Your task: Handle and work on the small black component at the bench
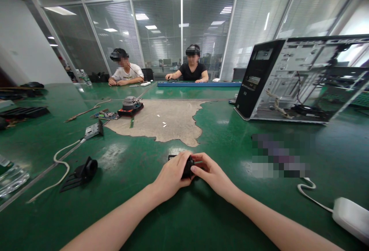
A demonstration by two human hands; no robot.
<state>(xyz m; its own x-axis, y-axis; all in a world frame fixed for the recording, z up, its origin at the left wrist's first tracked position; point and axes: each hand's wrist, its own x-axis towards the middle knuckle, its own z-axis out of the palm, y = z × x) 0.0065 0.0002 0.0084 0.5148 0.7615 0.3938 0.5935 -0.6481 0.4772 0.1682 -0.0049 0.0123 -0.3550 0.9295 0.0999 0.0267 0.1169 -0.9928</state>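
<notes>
A small black part (188,168) is between my two hands just above or on the green table (138,212); its exact kind is hidden by the fingers. From the left, my left hand (173,174) wraps over it, the thumb curling round the near side. On the other side my right hand (215,174) grips it with curved fingers and thumb. A black edge of it shows past the left knuckles. To the left lies another black plastic piece (83,172) with a round collar and long prongs.
An opened computer case (268,82) stands at the right. Beyond the bare patch's edge are a heatsink fan (131,105) and a metal bracket (93,130) beside a cable (62,162). A white charger (350,218) sits at the right edge, a bottle (11,176) at the left. Two people sit opposite.
</notes>
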